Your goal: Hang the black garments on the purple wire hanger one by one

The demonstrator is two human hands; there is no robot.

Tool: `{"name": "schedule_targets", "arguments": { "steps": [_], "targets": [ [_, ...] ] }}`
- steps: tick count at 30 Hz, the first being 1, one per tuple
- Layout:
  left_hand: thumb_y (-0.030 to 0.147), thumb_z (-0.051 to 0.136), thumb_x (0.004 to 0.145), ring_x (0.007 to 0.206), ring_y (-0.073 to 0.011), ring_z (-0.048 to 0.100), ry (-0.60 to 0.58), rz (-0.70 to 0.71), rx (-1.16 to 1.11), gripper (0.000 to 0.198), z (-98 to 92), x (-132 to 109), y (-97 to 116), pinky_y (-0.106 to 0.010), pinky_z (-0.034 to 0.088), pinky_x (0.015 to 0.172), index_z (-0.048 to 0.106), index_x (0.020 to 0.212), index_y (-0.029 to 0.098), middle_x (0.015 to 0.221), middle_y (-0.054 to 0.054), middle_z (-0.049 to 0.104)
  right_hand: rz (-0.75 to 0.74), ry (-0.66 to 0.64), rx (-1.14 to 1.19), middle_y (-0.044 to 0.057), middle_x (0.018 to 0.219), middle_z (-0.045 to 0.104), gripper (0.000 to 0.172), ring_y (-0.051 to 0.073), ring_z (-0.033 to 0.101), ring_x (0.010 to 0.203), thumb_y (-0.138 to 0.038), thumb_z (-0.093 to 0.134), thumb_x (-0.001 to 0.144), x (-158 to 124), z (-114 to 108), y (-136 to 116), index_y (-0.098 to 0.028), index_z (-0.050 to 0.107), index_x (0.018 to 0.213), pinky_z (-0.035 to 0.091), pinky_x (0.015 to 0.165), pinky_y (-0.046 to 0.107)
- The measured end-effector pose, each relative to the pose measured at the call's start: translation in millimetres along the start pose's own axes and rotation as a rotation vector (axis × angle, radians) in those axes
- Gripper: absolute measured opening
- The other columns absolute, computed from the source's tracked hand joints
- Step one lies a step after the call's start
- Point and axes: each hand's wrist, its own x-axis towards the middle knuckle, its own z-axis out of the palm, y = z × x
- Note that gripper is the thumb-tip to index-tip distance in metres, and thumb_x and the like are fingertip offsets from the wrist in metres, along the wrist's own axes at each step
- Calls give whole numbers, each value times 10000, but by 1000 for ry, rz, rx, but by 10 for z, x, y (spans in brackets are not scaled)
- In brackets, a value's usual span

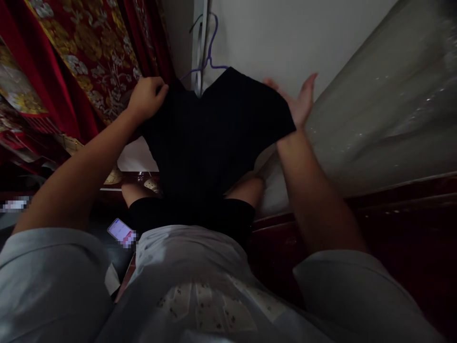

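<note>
A black short-sleeved top (214,128) hangs in front of me on a purple wire hanger (210,62). The hanger's hook is up by a pale metal upright (200,43). At the top's left shoulder, my left hand (148,97) is closed on the cloth with curled fingers. My right hand (302,102) is on the other side, behind the right sleeve, with its thumb spread away from the other fingers. The sleeve edge lies across my right wrist and hides part of that hand. Below the shoulders, the cloth drapes down towards my lap.
Red and gold patterned curtains (85,52) hang at the left. Clear plastic sheeting (385,114) covers something large at the right. A lit phone (121,231) lies on a dark surface beside my left thigh. A pale perforated shoe (152,185) is on the floor.
</note>
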Motion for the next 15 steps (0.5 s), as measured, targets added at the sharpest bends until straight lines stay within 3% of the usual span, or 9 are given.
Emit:
{"name": "schedule_targets", "arguments": {
  "steps": [2, 3, 4, 6, 10, 11, 13, 15],
  "targets": [
    [244, 499, 1096, 949, -181, 597, 17, 1, 9, 279, -12, 52, 85, -346, 442, 964, 717, 1103, 71, 1119, -108, 750, -6, -110, 242, 43, 1343, 715, 428, 167, 660, 1243, -434, 411, 1086, 20, -124, -139, -199, 691, 1308, 464, 1133, 371],
    [225, 498, 1092, 985, -185, 614, 25, -20, 9, 277, -31, 85, 137, -356, 451, 992, 711, 1126, 52, 1153, -118, 749, -42, -156, 281, -2, 1356, 710, 364, 168, 645, 1287, -291, 659, 957, 47, -170, -196, -224, 708, 1312, 426, 1184, 359],
    [196, 501, 1085, 1025, -185, 626, 31, -52, 3, 263, -60, 118, 193, -363, 457, 1023, 704, 1144, 40, 1187, -120, 745, -103, -172, 261, -46, 1341, 718, 500, 165, 618, 1332, -97, 750, 805, 87, -203, -241, -241, 732, 1284, 387, 1225, 344],
    [124, 515, 1059, 1108, -170, 633, 59, -114, -26, 226, -149, 174, 320, -354, 462, 1078, 685, 1178, 33, 1242, -111, 729, -246, -141, 235, -108, 1300, 731, 670, 155, 577, 1382, 103, 655, 666, 188, -238, -301, -247, 767, 1226, 339, 1265, 326],
    [25, 540, 1008, 1258, -143, 600, 194, -93, -183, 239, -404, 257, 645, -325, 451, 1157, 653, 1218, 30, 1275, -68, 685, -508, 42, 288, -177, 1208, 751, 725, 95, 628, 1283, 139, 475, 674, 274, -156, -418, -271, 798, 1177, 377, 1194, 227],
    [70, 495, 1049, 1260, -158, 625, 144, -129, -308, 246, -463, 282, 737, -363, 471, 1144, 629, 1248, 15, 1251, -61, 685, -593, 63, 283, -187, 1220, 743, 742, 91, 623, 1283, 141, 461, 681, 233, -85, -476, -284, 795, 1190, 395, 1164, 208],
    [244, 269, 1146, 1231, -198, 686, -92, -258, -665, 423, -558, 346, 919, -414, 539, 1029, 547, 1338, -11, 1214, -58, 682, -743, 39, 246, -177, 1272, 721, 755, 110, 599, 1316, 130, 447, 718, 59, 129, -638, -291, 761, 1260, 437, 1126, 217],
    [273, -36, 1115, 1264, -222, 663, -278, -349, -926, 645, -625, 412, 1079, -353, 559, 881, 469, 1396, -15, 1234, -58, 665, -791, -75, 161, -118, 1342, 692, 687, 152, 579, 1355, 90, 456, 793, -202, 402, -839, -241, 695, 1345, 453, 1159, 282]
  ]
}}
